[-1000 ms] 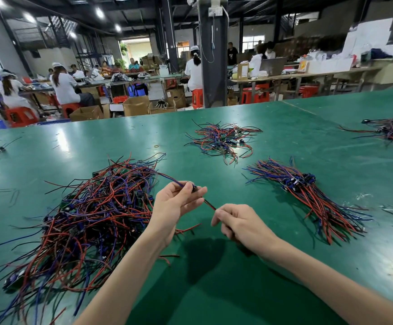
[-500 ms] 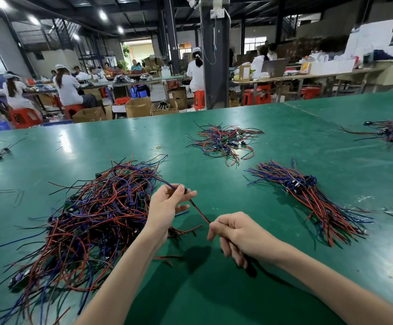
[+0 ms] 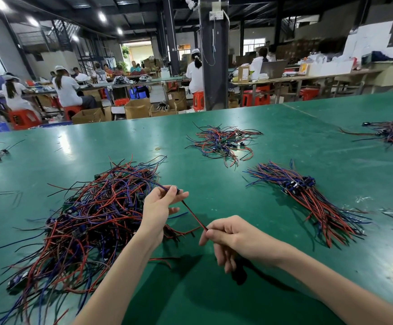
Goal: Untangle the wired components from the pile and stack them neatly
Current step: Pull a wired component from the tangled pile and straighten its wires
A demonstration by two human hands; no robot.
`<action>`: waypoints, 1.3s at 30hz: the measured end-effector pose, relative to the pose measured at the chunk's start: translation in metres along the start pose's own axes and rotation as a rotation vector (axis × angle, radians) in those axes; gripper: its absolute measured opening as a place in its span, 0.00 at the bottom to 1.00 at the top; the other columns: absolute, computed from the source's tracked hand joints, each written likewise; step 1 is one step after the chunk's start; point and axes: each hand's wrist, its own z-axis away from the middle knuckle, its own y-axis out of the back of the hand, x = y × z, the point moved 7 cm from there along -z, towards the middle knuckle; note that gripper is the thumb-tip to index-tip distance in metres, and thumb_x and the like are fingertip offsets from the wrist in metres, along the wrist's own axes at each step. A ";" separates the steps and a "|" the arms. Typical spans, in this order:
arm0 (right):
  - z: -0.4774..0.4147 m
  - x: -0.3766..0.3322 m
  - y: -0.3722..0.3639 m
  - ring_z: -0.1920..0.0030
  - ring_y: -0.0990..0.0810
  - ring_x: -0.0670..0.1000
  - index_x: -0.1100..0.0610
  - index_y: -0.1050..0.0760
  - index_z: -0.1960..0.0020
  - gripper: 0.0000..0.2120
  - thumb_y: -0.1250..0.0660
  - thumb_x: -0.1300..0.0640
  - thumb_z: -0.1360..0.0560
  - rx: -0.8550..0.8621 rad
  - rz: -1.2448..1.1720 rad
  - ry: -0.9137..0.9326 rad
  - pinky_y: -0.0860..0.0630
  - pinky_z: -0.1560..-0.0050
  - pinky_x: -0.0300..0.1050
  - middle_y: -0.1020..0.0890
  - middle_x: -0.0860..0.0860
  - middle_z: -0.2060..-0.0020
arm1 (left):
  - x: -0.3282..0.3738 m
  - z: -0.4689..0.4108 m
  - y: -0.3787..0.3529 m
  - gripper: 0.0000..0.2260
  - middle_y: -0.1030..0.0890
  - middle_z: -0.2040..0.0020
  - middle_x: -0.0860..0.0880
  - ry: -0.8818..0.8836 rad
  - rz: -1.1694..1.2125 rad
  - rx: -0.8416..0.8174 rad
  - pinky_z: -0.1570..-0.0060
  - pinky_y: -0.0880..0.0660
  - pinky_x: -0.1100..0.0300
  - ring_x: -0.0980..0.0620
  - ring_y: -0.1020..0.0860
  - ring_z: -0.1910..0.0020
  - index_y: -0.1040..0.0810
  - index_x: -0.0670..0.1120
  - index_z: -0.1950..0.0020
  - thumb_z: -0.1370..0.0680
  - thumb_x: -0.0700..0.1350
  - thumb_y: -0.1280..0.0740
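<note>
Left hand (image 3: 160,207): raised off the table (image 3: 214,289), thumb and forefinger pinched on the black body of one wired component (image 3: 178,190), other fingers spread loose; the tangled pile (image 3: 85,219) is spread just beside it, on its outer side.
Right hand (image 3: 235,235): held lower and nearer, knuckles up, thumb and forefinger closed on the far end of the red lead (image 3: 193,214), remaining fingers hanging curled.
Lead: drawn taut between both hands; a purple-blue lead is seen running from the left pinch back into the tangle.
Step in hand: one unit is being teased out, judged not yet clear.
Next move: a steady pull away from the tangle is called for, then a carry to the neat stack (image 3: 308,198), well apart on the right hand's outer side.
</note>
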 end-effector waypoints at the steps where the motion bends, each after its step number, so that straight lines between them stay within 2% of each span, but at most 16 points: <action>1: 0.000 0.000 0.000 0.76 0.23 0.46 0.59 0.26 0.51 0.10 0.46 0.61 0.17 -0.008 -0.020 0.000 0.27 0.76 0.37 0.22 0.51 0.73 | 0.000 0.000 0.000 0.05 0.16 0.62 0.54 0.004 0.000 -0.002 0.65 0.27 0.65 0.59 0.17 0.57 0.26 0.45 0.55 0.19 0.42 0.38; 7: -0.001 0.005 -0.002 0.71 0.20 0.49 0.65 0.31 0.39 0.13 0.51 0.67 0.18 -0.068 -0.051 -0.041 0.23 0.70 0.41 0.19 0.53 0.65 | 0.002 -0.002 0.003 0.05 0.16 0.58 0.51 0.003 0.024 0.007 0.68 0.26 0.67 0.58 0.17 0.58 0.26 0.45 0.54 0.19 0.42 0.38; 14: 0.001 0.004 -0.006 0.71 0.19 0.49 0.66 0.37 0.36 0.13 0.55 0.66 0.17 -0.184 -0.069 -0.073 0.22 0.68 0.41 0.19 0.62 0.55 | 0.008 -0.003 0.004 0.06 0.16 0.59 0.52 -0.009 0.066 -0.013 0.69 0.25 0.69 0.57 0.16 0.58 0.25 0.46 0.56 0.20 0.42 0.38; 17: 0.000 0.006 -0.006 0.71 0.19 0.50 0.63 0.35 0.40 0.11 0.53 0.65 0.17 -0.186 -0.085 -0.067 0.22 0.69 0.40 0.19 0.62 0.53 | 0.009 -0.003 0.004 0.06 0.16 0.59 0.52 -0.013 0.076 -0.005 0.69 0.25 0.69 0.57 0.16 0.59 0.25 0.46 0.56 0.20 0.42 0.38; 23: -0.002 0.010 0.004 0.70 0.18 0.50 0.61 0.25 0.53 0.07 0.41 0.64 0.20 -0.123 -0.068 -0.051 0.22 0.71 0.39 0.15 0.56 0.58 | 0.009 -0.005 0.007 0.06 0.16 0.59 0.51 -0.011 0.080 0.002 0.69 0.25 0.69 0.57 0.16 0.59 0.25 0.46 0.56 0.20 0.42 0.38; 31: -0.003 0.012 0.008 0.71 0.18 0.50 0.61 0.23 0.55 0.03 0.34 0.63 0.23 -0.112 -0.067 -0.048 0.23 0.72 0.39 0.15 0.56 0.61 | 0.008 -0.003 0.003 0.06 0.16 0.59 0.50 -0.009 0.069 -0.011 0.69 0.25 0.69 0.57 0.16 0.59 0.25 0.45 0.56 0.20 0.42 0.37; 39: -0.003 0.014 0.009 0.69 0.17 0.51 0.59 0.23 0.59 0.04 0.29 0.61 0.26 -0.110 -0.095 -0.060 0.22 0.71 0.39 0.15 0.56 0.63 | 0.008 -0.001 0.001 0.05 0.16 0.59 0.50 -0.003 0.065 -0.018 0.70 0.25 0.69 0.57 0.16 0.60 0.25 0.45 0.56 0.20 0.42 0.37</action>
